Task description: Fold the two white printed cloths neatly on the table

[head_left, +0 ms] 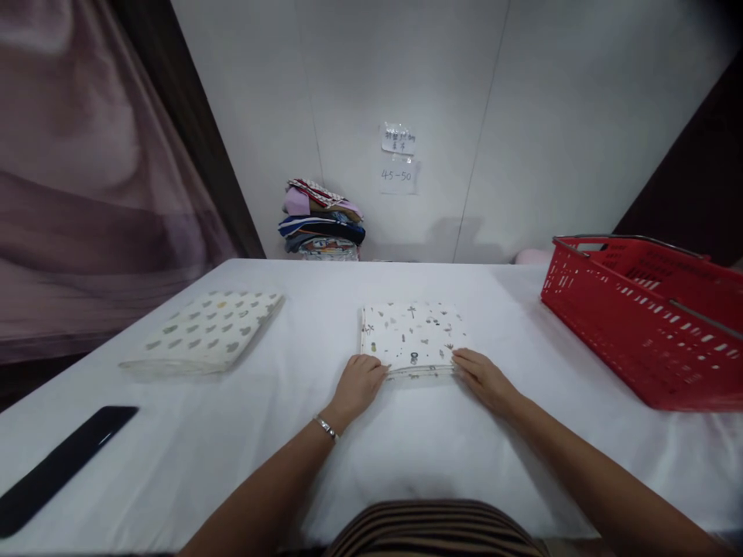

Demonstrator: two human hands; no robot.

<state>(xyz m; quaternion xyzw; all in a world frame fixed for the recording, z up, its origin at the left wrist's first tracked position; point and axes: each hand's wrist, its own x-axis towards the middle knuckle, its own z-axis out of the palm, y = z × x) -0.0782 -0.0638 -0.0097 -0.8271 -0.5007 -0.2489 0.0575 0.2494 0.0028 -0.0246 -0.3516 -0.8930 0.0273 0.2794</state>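
Note:
A folded white cloth [415,333] with small grey and brown prints lies flat on the white-covered table [325,480], straight in front of me. My left hand [360,381], with a silver bracelet at the wrist, pinches its near left corner. At the near right corner my right hand [483,377] has its fingers closed on the edge in the same way. Several fold layers show along the near edge between the hands. Both thumbs are partly hidden by the cloth edge.
To the left lies another folded cloth [203,329] with grey heart-like prints, and nearer a black flat object [63,464]. A red plastic basket [638,325] stands at the right. Behind the table are stacked fabrics [322,220] against a wall with paper notes [399,176].

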